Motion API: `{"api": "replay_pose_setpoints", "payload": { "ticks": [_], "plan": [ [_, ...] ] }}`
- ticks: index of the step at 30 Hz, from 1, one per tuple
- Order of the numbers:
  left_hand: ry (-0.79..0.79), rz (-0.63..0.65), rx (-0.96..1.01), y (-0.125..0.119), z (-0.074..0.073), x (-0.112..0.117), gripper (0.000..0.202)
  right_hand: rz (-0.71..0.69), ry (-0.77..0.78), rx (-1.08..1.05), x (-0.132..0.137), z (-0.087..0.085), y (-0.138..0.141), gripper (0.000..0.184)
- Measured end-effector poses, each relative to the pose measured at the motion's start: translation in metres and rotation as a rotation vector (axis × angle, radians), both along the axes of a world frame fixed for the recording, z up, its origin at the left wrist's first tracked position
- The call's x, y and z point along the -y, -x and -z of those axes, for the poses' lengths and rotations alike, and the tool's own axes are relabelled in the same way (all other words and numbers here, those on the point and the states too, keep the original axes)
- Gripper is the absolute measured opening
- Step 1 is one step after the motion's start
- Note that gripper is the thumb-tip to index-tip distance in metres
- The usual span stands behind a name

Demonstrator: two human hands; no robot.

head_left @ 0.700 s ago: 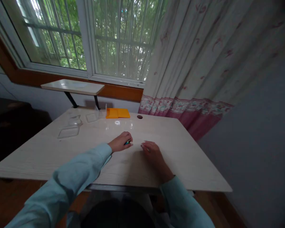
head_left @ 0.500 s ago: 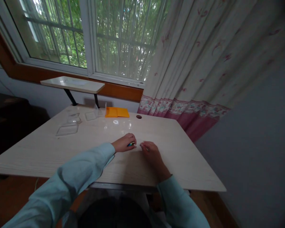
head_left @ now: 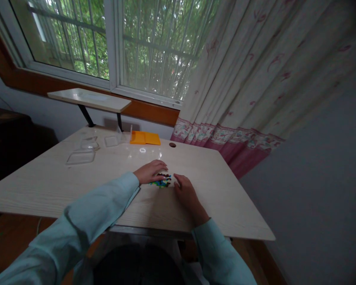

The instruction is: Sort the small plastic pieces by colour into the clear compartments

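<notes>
Many tiny blue, green and dark pieces (head_left: pixel 163 183) lie clustered by both hands (head_left: pixel 150 172) (head_left: pixel 187 193), each loosely parted.

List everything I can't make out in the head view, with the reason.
In the head view:
1. Small multicoloured pieces: too small to count, some covered by the bare left hand.
2. That hand's underside: hidden by the hand itself.
3. Pale blue fabric left sleeve: cut off at the bottom edge.
4. Dark, boxy object: cut off by the left edge.

The pale, rectangular, wood-grained bench (head_left: pixel 222 206) looks smooth and glossy, the small multicoloured pieces (head_left: pixel 163 183) plastic, the long light-blue sleeves (head_left: pixel 97 206) matt cloth.
</notes>
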State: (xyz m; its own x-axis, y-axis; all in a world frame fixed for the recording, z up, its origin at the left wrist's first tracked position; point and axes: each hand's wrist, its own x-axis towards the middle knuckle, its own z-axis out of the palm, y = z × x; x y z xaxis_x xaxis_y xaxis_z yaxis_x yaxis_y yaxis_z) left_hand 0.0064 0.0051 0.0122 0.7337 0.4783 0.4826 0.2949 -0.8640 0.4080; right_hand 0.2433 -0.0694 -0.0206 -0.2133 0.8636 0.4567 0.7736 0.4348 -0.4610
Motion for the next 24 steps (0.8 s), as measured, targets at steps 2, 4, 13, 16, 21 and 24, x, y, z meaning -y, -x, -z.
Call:
{"api": "replay_pose_setpoints", "payload": {
  "ticks": [2, 4, 13, 16, 21, 24],
  "plan": [
    [-0.002, -0.097, 0.019, 0.015, 0.001, -0.007, 0.033, -0.025, 0.023, 0.034, 0.0, 0.001, 0.002, 0.044],
    [0.009, -0.146, -0.027, 0.03, 0.005, -0.015, 0.029, -0.05, 0.043, 0.056, 0.001, 0.001, 0.005, 0.047],
    [0.022, -0.174, -0.097, 0.045, 0.019, -0.022, 0.022, -0.074, 0.042, 0.084, 0.005, -0.002, 0.009, 0.047],
    [0.066, -0.154, -0.108, 0.036, 0.015, -0.013, 0.022, -0.071, 0.023, 0.078, 0.005, 0.001, 0.008, 0.045],
    [0.139, -0.122, -0.13, 0.026, 0.004, 0.0, 0.027, -0.105, 0.025, 0.063, 0.005, -0.003, 0.008, 0.042],
    [0.14, -0.196, -0.085, 0.032, -0.001, -0.001, 0.029, -0.116, 0.031, 0.039, 0.005, -0.007, 0.009, 0.041]
  ]
}}
